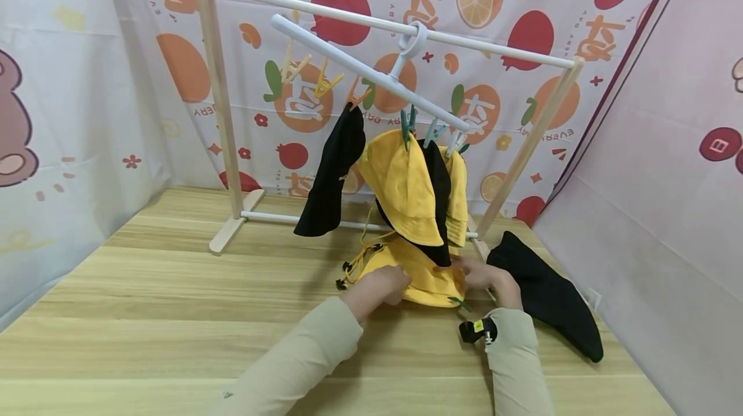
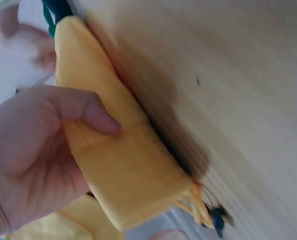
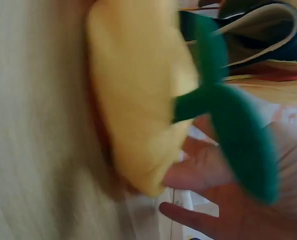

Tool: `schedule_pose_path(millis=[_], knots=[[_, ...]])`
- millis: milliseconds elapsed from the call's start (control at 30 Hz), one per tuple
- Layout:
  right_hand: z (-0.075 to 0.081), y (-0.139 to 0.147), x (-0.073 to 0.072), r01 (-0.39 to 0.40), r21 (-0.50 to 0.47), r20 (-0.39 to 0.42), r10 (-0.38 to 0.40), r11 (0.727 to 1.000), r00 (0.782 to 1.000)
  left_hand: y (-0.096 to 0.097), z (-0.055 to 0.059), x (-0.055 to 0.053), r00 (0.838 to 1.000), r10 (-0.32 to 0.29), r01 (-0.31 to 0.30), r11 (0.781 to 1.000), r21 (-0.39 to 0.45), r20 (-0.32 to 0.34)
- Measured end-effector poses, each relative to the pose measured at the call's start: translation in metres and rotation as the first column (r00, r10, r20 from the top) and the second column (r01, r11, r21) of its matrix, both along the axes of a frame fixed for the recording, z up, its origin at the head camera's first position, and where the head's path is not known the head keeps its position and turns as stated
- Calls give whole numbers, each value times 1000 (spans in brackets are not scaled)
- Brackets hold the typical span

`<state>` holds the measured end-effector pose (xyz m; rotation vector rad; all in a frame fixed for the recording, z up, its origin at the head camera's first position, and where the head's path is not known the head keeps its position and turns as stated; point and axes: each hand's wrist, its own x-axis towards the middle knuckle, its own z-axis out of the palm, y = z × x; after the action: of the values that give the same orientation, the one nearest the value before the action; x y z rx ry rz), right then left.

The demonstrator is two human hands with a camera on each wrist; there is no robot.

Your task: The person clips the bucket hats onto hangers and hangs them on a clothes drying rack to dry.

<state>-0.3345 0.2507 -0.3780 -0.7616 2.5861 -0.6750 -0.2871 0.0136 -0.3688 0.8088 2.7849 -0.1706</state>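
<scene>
A yellow bucket hat (image 1: 429,282) lies low over the table under the hanging hats. It carries a green leaf sprout (image 3: 246,145) and a yellow drawstring (image 2: 198,207) with dark toggles. My left hand (image 1: 383,284) grips the hat's left part; in the left wrist view the thumb lies across the folded cloth. At the hat's sprout end is my right hand (image 1: 480,273), its fingers spread and at least one seemingly against the cloth. Above, a yellow hat (image 1: 406,184) and a black one (image 1: 439,177) hang from clips, with another yellow hat (image 1: 458,197) behind.
A tilted white hanger (image 1: 360,68) with several clips hangs on a wooden rack (image 1: 220,100). Another black hat (image 1: 333,171) hangs on its left side. To the right, a black cloth item (image 1: 551,293) lies on the wooden table (image 1: 145,326).
</scene>
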Motion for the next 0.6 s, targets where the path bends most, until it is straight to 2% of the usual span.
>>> schedule_pose_path(millis=[167,267,300,333,367,433,500,533,567,600], knots=[[-3,1,0,-60,-37,27,62,997,998,-14,3,-13,990,15,-41,982,183,138],[-1,7,4,-94,-38,38,96,995,995,-22,-3,-24,985,-6,-39,966,256,172],[0,9,6,-83,-39,54,85,996,995,-23,-20,-40,983,-36,-14,963,270,178],[1,10,8,-76,-44,69,79,996,995,-26,-23,-44,985,-54,8,963,271,163],[2,11,10,-61,-49,86,66,997,994,-29,-36,-58,983,-100,49,953,299,157],[3,11,12,-23,-37,110,27,999,994,-32,-42,-68,976,-100,34,947,319,192],[5,8,13,7,-28,139,-3,1000,990,-33,-37,-69,962,-69,-25,940,339,264],[5,6,13,23,-10,137,-21,1000,990,-35,-20,-55,955,-39,-71,932,356,293],[6,4,12,54,11,135,-55,998,989,-35,-17,-53,943,-21,-113,918,380,331],[6,3,11,68,28,130,-71,997,989,-35,-6,-42,937,17,-156,914,374,348]])
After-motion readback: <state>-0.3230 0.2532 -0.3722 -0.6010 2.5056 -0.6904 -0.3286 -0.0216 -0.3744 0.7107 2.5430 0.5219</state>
